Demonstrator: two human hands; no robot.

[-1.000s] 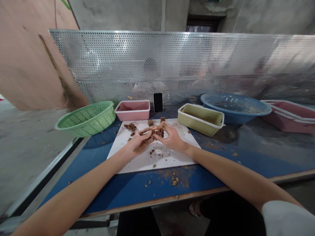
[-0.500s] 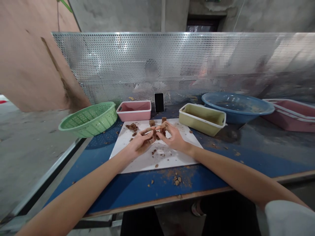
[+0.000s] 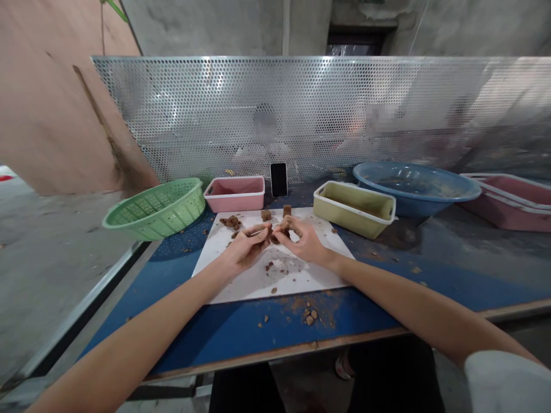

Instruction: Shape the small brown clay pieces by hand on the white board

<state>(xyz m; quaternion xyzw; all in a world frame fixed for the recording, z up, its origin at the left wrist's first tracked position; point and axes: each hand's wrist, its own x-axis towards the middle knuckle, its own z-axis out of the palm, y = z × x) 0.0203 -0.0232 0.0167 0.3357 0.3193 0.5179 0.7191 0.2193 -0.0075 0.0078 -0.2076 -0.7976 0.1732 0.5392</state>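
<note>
Above a white board [image 3: 241, 287], my left hand [image 3: 246, 248] and my right hand [image 3: 305, 240] meet fingertip to fingertip. Between them is a brown, earthy lump [image 3: 275, 237], pinched by the fingers of both hands and partly covered by them. Just behind the hands stand two brown blocks, one on the left [image 3: 266, 215] and one on the right [image 3: 287, 210]. A heap of brown pieces [image 3: 231, 222] lies at the board's back left. Dark crumbs [image 3: 270, 266] are scattered in front of my hands.
A green basket [image 3: 155, 212] and a pink bin [image 3: 235, 201] stand at the left. A phone [image 3: 279, 180] leans upright behind the board. To the right are a yellow-green bin [image 3: 348, 212], a blue basin [image 3: 413, 201] and pink bins [image 3: 508, 209]. Small stones [image 3: 310, 316] lie near the front edge.
The fingers of my right hand have shifted slightly down and closer around the lump, showing more of the right block behind. My left hand stays nearly still.
</note>
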